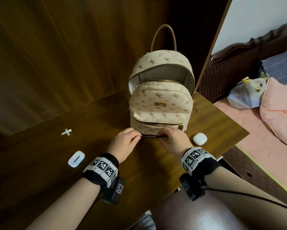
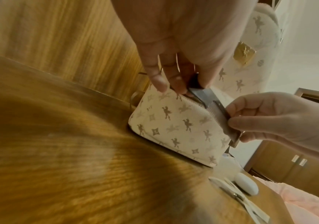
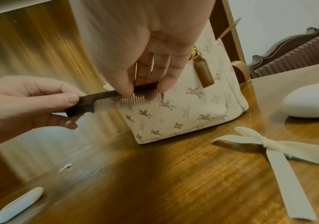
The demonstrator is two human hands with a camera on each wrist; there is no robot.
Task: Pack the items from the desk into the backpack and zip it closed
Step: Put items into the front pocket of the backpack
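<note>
Both hands, left hand [image 1: 125,143] and right hand [image 1: 172,140], pinch a dark comb [image 3: 116,98] before the open backpack [image 1: 161,97] near the desk's [image 1: 139,171] far edge.

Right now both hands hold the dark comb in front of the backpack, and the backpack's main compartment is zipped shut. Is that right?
Not quite. The left hand and right hand do hold the dark comb in front of the backpack, but its main compartment is unzipped and gaping open, the grey lining visible. The head view shows this.
</note>
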